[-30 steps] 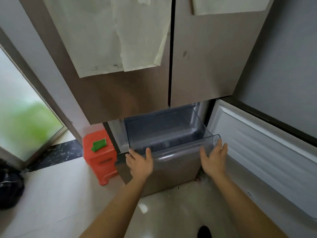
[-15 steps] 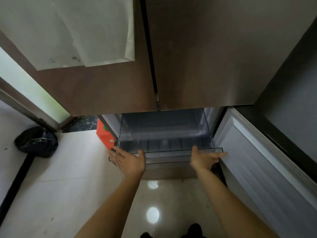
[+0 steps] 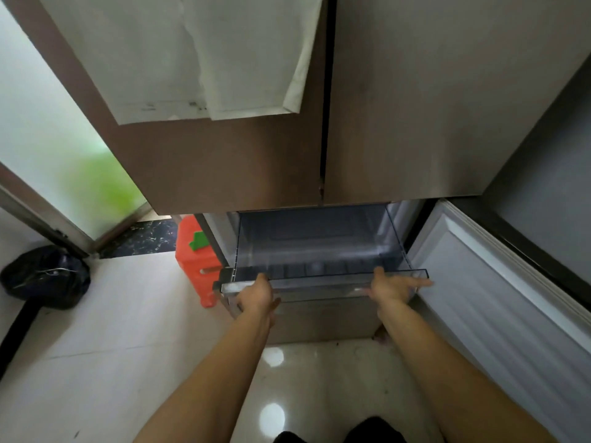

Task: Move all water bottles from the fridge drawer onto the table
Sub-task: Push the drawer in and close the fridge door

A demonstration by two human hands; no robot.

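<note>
A: Where are the bottles?
B: None shows in the drawer (image 3: 316, 247) (clear plastic, bare inside). The table is out of view.
A: What changed?
B: Both hands came onto its front rim. The right hand (image 3: 391, 286) lies flat, fingers straight. The left hand (image 3: 257, 295) touches the rim, but I cannot tell if it grips. Probably the drawer is being closed.
A: Any writing?
B: Only small marks on the papers (image 3: 192, 59), not readable.

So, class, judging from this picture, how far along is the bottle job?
Done: the fridge drawer is pulled out, and no bottles show inside it. In hand: the left hand and right hand rest on its front rim. Left: unclear, since the table is out of view.
</note>
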